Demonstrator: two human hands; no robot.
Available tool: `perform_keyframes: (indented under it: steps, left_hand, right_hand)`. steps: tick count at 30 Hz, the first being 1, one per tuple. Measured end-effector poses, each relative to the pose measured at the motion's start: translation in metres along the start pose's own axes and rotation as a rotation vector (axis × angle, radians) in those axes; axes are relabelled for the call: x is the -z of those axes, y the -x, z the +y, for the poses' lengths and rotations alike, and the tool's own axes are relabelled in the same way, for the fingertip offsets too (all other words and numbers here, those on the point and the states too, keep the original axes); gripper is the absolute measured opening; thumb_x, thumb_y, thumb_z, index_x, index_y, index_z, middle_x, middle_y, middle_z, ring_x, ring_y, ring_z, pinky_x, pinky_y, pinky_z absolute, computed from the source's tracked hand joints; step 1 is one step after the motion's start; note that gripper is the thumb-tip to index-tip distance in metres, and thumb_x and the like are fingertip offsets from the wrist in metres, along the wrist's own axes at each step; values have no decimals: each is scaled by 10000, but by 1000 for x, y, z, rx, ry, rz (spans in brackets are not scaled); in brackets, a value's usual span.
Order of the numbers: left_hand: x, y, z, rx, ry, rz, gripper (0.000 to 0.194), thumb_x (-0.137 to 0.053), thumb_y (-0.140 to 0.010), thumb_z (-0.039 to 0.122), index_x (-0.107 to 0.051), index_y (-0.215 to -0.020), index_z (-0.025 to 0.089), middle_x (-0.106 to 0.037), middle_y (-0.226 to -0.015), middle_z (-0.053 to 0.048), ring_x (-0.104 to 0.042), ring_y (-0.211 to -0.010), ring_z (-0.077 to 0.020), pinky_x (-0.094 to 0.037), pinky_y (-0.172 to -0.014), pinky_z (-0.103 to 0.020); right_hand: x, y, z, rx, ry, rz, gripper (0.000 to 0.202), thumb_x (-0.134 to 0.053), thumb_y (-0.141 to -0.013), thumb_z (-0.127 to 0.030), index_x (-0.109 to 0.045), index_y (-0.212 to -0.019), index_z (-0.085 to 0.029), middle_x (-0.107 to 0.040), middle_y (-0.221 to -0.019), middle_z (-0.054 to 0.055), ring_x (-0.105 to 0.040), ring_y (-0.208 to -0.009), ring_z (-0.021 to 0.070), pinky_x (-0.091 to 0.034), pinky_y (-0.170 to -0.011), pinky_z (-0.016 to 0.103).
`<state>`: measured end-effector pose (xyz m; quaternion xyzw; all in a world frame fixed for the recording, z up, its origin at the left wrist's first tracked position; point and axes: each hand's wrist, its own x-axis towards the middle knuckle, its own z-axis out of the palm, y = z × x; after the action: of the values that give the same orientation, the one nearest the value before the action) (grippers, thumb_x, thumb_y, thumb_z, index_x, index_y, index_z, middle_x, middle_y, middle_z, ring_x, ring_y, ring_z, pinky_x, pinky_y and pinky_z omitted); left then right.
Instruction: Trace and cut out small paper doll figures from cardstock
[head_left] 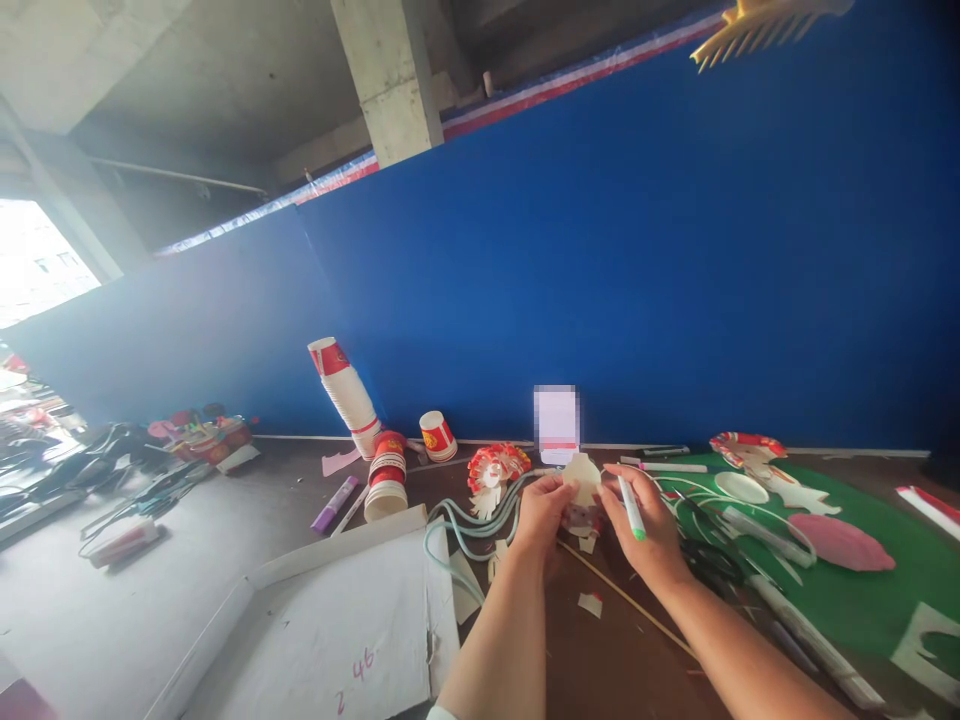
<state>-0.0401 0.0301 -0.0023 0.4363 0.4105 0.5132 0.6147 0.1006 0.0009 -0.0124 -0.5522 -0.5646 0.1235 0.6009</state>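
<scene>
"Where's the small, cream, round-topped paper piece (581,478)?"

"Up over the dark brown table (600,670). The left hand (546,512) pinches it. The right hand (646,528) grips a thin white plastic pen with a green end (630,508)."

"How should I hold it?"

"Softly, by its edge, so it won't bend."

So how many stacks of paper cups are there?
2: a tall leaning stack at the back, and a shorter stack just right of its base. The single paper cup further right isn't counted. Others could be hidden.
</scene>
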Motion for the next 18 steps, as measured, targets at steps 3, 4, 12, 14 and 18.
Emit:
perform_keyframes:
  steps: [3,4,12,14,18]
  left_hand:
    - [-1,1,0,3,11,25,407,-814,-584,478,-585,-644,147,-441,-456,57,-330,-395,-37,-205,-426,-201]
    - [-1,1,1,4,18,27,410,-815,-585,480,-583,-642,147,-440,-457,56,-329,-395,-37,-204,-424,-200]
    - [-4,2,5,21,83,31,448,-838,-558,502,-583,-646,144,-437,-452,55,-331,-386,-37,-206,-413,-202]
    - [-4,2,5,19,81,28,448,-838,-562,503,-589,-653,142,-442,-449,51,-336,-384,-39,-213,-413,-204]
    - [-4,2,4,17,101,11,434,-834,-576,492,-612,-679,133,-456,-458,44,-352,-389,-42,-232,-417,-204]
  right_hand:
    - [2,-2,2,11,29,10,339,-571,-880,-428,-644,-1139,-222,-747,-965,84,-709,-843,254,-552,-763,399]
    - [3,-3,2,28,46,27,368,-535,-907,-444,-641,-1174,-215,-741,-1036,103,-701,-908,263,-547,-797,413]
    - [11,-6,-7,318,174,87,378,-460,-981,-408,-647,-1226,-189,-703,-1033,116,-639,-962,261,-512,-861,430]
    - [10,-4,-10,375,158,73,302,-483,-977,-367,-658,-1158,-200,-700,-1057,106,-639,-995,252,-503,-896,414]
    - [8,2,-16,400,138,32,206,-513,-964,-317,-645,-1085,-214,-705,-1003,86,-661,-938,233,-519,-845,373]
